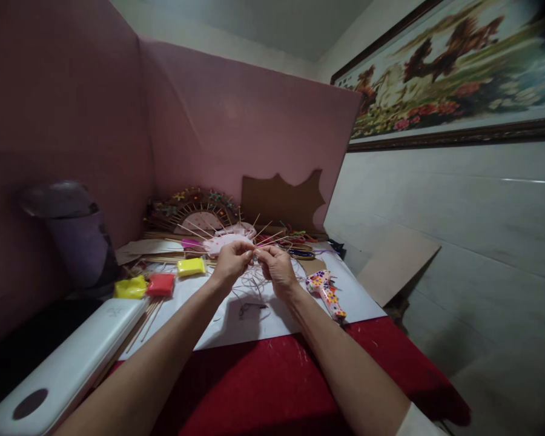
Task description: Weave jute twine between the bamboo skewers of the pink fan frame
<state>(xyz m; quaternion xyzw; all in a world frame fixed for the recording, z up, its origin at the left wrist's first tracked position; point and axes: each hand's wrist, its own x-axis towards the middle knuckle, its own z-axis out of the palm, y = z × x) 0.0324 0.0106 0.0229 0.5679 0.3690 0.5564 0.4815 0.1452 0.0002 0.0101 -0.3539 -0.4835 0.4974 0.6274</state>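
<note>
My left hand (233,263) and my right hand (276,267) meet fingertip to fingertip above the white sheet, both closed in a pinch. What lies between the fingers is too small to make out. Just behind the left hand is a pink dotted piece (224,243), and thin wooden sticks (263,228) fan out around it. One or more of these sticks pass close to my right fingertips, though I cannot tell whether they touch. Loose thin cord (253,281) lies tangled below the hands.
Yellow (191,267) and red (160,284) packets lie left, near a long white case (72,363). A flowered glue gun (326,293) rests right, with scissors (301,252) behind. A decorated fan-shaped piece (200,206) and cut brown cardboard (279,197) stand at the back.
</note>
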